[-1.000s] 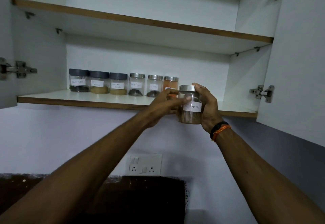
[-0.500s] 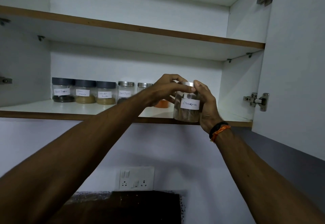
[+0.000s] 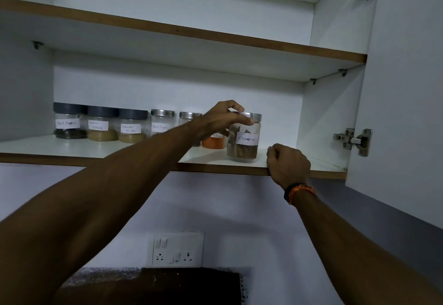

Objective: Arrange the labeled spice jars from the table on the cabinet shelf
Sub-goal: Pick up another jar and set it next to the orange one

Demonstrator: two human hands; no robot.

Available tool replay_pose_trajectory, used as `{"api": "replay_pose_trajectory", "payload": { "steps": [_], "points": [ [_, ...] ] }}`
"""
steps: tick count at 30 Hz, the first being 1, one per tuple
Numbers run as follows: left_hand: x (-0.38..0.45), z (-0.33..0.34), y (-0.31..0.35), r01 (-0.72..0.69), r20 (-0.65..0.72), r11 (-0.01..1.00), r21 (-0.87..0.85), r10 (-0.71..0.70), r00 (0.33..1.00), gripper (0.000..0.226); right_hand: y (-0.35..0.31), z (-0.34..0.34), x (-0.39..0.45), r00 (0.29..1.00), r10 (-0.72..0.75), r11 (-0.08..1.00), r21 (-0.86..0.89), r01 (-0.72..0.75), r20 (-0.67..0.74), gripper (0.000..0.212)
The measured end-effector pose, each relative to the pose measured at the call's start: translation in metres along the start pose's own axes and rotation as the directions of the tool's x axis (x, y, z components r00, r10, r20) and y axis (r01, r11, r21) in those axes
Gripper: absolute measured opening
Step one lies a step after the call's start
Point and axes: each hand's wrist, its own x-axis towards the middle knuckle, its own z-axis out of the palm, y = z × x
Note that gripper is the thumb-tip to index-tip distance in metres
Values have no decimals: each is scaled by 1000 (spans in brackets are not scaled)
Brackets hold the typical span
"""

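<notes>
My left hand (image 3: 225, 119) pinches the metal lid of the cinnamon jar (image 3: 244, 138), fingers curled over the top. Jar sits upright on the lower shelf (image 3: 72, 147), near the front edge, just right of the orange powder jar (image 3: 214, 141). My right hand (image 3: 287, 163) is off the jar, just right of it, fingers curled into a loose fist holding nothing, against the shelf edge. Six other jars (image 3: 130, 126) stand in a row left of the cinnamon jar, further back. Step, I'd say: placing, jar set down but not yet aligned. Next move likely calls for pushing it back level with the row, label facing out, without bumping the orange powder jar, then letting go.
</notes>
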Motion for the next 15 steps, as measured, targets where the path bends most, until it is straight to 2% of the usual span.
{"api": "replay_pose_trajectory", "payload": {
  "steps": [3, 6, 9, 12, 15],
  "points": [
    [13, 3, -14, 27, 23, 1000, -1, -27, 999, 49, -1, 5, -4, 995, 25, 999, -19, -27, -93, 41],
    [27, 6, -27, 26, 15, 1000, 4, -26, 1000, 49, 0, 9, -5, 993, 22, 1000, -16, -24, -118, 41],
    [42, 1, -32, -96, -5, 963, 250, 101, 995, 49, 3, 12, -5, 985, 15, 1000, 5, -15, -170, 40],
    [59, -5, -32, -229, 29, 832, 504, 249, 968, 47, 5, 16, -5, 972, -1, 1000, 5, 2, -234, 37],
    [76, -8, -31, -279, 108, 722, 633, 274, 956, 43, 7, 19, -4, 964, -7, 1000, 14, 11, -265, 36]
  ]
}}
